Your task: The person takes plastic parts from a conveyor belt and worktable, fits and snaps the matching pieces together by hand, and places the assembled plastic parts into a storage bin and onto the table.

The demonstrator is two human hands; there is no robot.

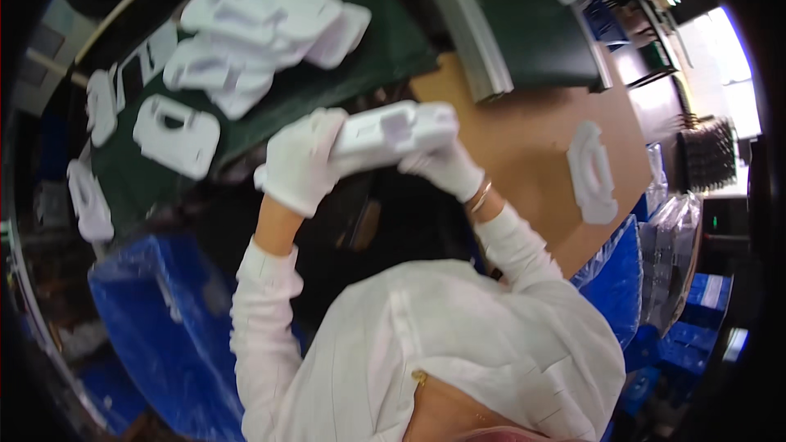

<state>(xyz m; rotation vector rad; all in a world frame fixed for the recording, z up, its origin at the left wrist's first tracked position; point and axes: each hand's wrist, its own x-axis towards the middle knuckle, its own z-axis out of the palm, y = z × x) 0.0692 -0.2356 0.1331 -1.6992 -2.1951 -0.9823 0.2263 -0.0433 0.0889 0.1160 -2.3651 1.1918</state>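
Both my gloved hands hold a white moulded plastic part [372, 141] up in front of my chest, tilted so that its edge and a notch face up. My left hand [303, 155] grips its left end, fingers wrapped over the top. At the other end, my right hand [446, 165] has its fingers closed round the lower side; some of them are hidden behind the part. A heap of similar white plastic parts [254, 20] lies on the dark green surface beyond my left hand. Nearer, a single white part with an oval opening [177, 135] lies flat.
To the right, another white part [591, 173] rests on a brown tabletop [524, 139]. A metal rail [467, 24] edges a second green surface [532, 33] at the back. Blue plastic-lined bins [164, 319] stand at lower left, with more blue containers [618, 278] at right.
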